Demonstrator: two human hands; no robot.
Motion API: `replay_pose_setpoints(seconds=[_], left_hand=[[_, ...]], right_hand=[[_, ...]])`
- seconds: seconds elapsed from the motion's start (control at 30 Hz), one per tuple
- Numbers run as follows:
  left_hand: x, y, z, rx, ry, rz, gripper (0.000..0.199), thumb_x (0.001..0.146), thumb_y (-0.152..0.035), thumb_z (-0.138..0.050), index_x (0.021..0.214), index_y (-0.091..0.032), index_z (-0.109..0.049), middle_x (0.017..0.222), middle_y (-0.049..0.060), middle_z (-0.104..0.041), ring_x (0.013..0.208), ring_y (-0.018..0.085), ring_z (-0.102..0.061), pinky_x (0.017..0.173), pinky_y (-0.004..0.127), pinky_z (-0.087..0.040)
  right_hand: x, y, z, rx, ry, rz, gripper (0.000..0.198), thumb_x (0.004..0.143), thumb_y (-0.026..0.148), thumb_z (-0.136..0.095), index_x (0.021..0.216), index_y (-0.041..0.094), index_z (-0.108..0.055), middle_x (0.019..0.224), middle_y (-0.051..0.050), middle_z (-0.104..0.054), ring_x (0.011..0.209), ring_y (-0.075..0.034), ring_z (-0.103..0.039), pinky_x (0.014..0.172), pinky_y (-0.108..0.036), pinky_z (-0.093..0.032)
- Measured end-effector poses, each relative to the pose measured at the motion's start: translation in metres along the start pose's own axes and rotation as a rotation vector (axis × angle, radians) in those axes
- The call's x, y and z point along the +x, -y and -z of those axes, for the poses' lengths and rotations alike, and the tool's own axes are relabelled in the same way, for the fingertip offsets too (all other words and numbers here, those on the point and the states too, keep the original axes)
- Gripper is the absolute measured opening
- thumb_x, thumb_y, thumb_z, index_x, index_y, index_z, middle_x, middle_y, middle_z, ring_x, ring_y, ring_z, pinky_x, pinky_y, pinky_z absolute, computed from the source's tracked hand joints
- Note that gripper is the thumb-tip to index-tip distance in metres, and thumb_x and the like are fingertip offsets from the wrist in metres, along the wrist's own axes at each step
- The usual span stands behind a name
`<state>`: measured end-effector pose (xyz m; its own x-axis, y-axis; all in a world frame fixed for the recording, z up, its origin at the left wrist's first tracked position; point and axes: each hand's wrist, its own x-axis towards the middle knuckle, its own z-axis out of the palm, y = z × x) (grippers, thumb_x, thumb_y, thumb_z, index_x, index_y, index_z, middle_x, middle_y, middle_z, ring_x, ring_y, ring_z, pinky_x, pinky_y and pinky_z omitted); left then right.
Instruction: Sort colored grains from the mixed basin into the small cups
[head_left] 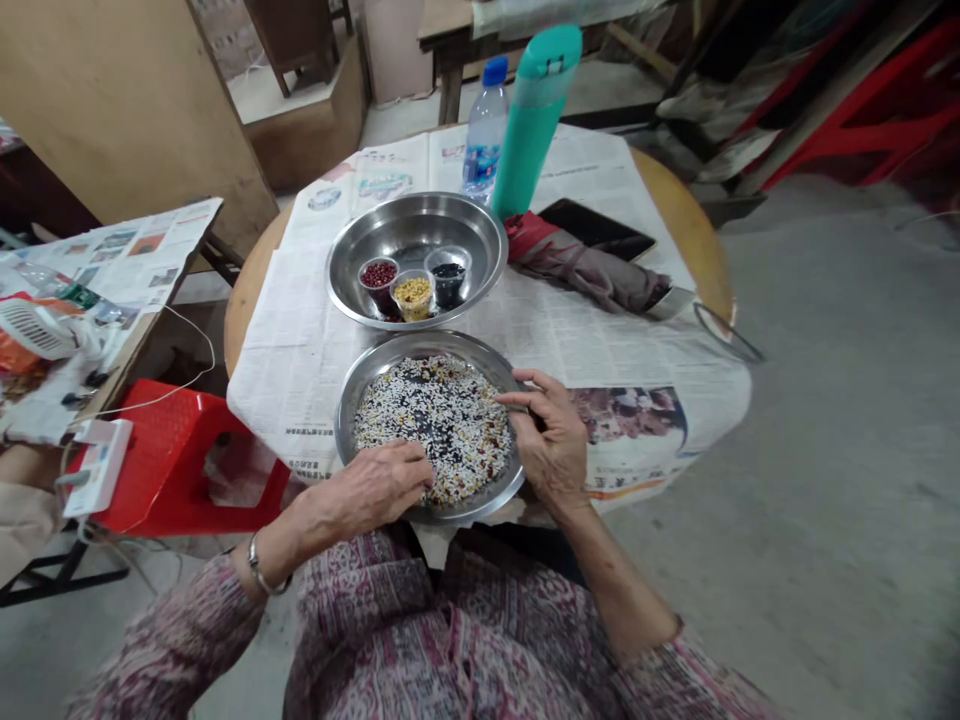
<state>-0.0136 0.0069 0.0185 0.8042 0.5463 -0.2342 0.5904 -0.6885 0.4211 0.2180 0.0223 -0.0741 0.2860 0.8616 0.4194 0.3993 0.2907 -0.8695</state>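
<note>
A shallow steel bowl (346,440) in front of me holds a spread layer of mixed grains (442,410), mostly white, with black, yellow and dark red ones among them. Over the bowl's near left side, my left hand (386,478) is bent down with its fingers closed together and their tips down at the grains. What they pinch, if anything, is hidden. My right hand (551,435) is at the right rim, its fingers apart and pointing in over the grains. Nothing can be seen held in it.
Behind stands a deeper steel bowl (341,255) with cups of red beans (379,273), yellow grains (412,292) and black beans (448,285). Newspaper (285,330) covers the round table. Further back are a water bottle (486,130), a green bottle (534,120), a folded umbrella (585,265) and a dark phone (596,230).
</note>
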Motion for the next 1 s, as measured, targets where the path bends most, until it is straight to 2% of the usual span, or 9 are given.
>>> replay_pose_setpoints(seconds=[0.1, 0.17, 0.3, 0.43, 0.57, 0.63, 0.73, 0.87, 1.0], left_hand=[[-0.011, 0.004, 0.004, 0.048, 0.044, 0.018, 0.018, 0.104, -0.018, -0.041, 0.096, -0.017, -0.058, 0.104, 0.005, -0.061, 0.1, 0.017, -0.056, 0.099, 0.034, -0.046], [-0.012, 0.01, 0.004, 0.084, 0.037, 0.08, 0.018, 0.102, -0.014, -0.041, 0.095, -0.016, -0.058, 0.105, 0.006, -0.061, 0.099, 0.018, -0.056, 0.096, 0.035, -0.048], [0.004, 0.027, -0.001, 0.069, -0.114, 0.162, 0.022, 0.099, -0.007, -0.042, 0.108, -0.018, -0.059, 0.114, 0.008, -0.058, 0.107, 0.019, -0.055, 0.096, 0.035, -0.051], [0.029, 0.039, -0.003, 0.019, -0.286, 0.091, 0.034, 0.098, -0.017, -0.055, 0.132, -0.019, -0.051, 0.137, 0.011, -0.047, 0.13, 0.025, -0.046, 0.109, 0.042, -0.047], [0.04, 0.033, -0.001, 0.012, -0.21, -0.003, 0.061, 0.085, -0.036, -0.077, 0.137, -0.022, -0.048, 0.145, 0.012, -0.042, 0.135, 0.032, -0.041, 0.108, 0.049, -0.047], [0.043, 0.027, -0.001, 0.017, -0.179, -0.023, 0.049, 0.087, -0.029, -0.075, 0.131, -0.023, -0.054, 0.138, 0.01, -0.048, 0.13, 0.029, -0.047, 0.107, 0.048, -0.048], [0.048, 0.021, -0.005, 0.01, -0.16, -0.025, 0.021, 0.095, -0.015, -0.059, 0.115, -0.02, -0.062, 0.12, 0.008, -0.056, 0.112, 0.022, -0.056, 0.102, 0.04, -0.05], [0.051, 0.029, -0.008, 0.025, -0.182, 0.058, 0.019, 0.097, -0.009, -0.046, 0.101, -0.017, -0.063, 0.103, 0.006, -0.059, 0.095, 0.018, -0.059, 0.089, 0.034, -0.052], [0.04, 0.051, -0.003, 0.028, -0.313, 0.13, 0.02, 0.095, -0.008, -0.047, 0.103, -0.017, -0.063, 0.1, 0.005, -0.06, 0.091, 0.016, -0.059, 0.088, 0.033, -0.052]], right_hand=[[0.0, 0.0, 0.0, 0.002, -0.006, 0.002, 0.024, 0.08, 0.013, -0.053, 0.085, 0.024, -0.074, 0.119, -0.005, -0.068, 0.115, -0.022, -0.063, 0.102, -0.046, -0.048], [0.0, -0.001, -0.001, 0.0, -0.006, 0.004, 0.024, 0.081, 0.013, -0.053, 0.085, 0.024, -0.074, 0.119, -0.005, -0.068, 0.115, -0.021, -0.063, 0.103, -0.046, -0.048], [-0.001, -0.001, -0.001, -0.007, -0.005, 0.005, 0.023, 0.081, 0.014, -0.053, 0.084, 0.024, -0.074, 0.119, -0.005, -0.068, 0.115, -0.022, -0.063, 0.103, -0.046, -0.048], [0.0, -0.001, 0.0, -0.012, -0.003, 0.009, 0.023, 0.08, 0.014, -0.053, 0.084, 0.024, -0.074, 0.119, -0.005, -0.068, 0.115, -0.022, -0.063, 0.104, -0.047, -0.047], [0.001, 0.0, 0.0, -0.01, -0.002, 0.011, 0.023, 0.08, 0.014, -0.053, 0.083, 0.024, -0.073, 0.117, -0.005, -0.068, 0.114, -0.022, -0.063, 0.102, -0.047, -0.048], [0.001, 0.001, -0.001, -0.005, -0.003, 0.004, 0.022, 0.08, 0.015, -0.053, 0.083, 0.024, -0.073, 0.117, -0.005, -0.068, 0.114, -0.023, -0.063, 0.102, -0.047, -0.048], [0.0, 0.001, -0.001, 0.007, -0.007, -0.008, 0.022, 0.081, 0.015, -0.053, 0.083, 0.024, -0.073, 0.117, -0.005, -0.068, 0.114, -0.023, -0.062, 0.102, -0.047, -0.048], [0.001, 0.001, 0.0, 0.01, -0.009, -0.008, 0.022, 0.08, 0.015, -0.053, 0.083, 0.024, -0.073, 0.117, -0.005, -0.068, 0.114, -0.022, -0.062, 0.102, -0.045, -0.048], [0.001, 0.001, 0.0, 0.006, -0.008, -0.006, 0.022, 0.08, 0.015, -0.053, 0.083, 0.024, -0.073, 0.117, -0.005, -0.068, 0.114, -0.022, -0.063, 0.1, -0.044, -0.048]])
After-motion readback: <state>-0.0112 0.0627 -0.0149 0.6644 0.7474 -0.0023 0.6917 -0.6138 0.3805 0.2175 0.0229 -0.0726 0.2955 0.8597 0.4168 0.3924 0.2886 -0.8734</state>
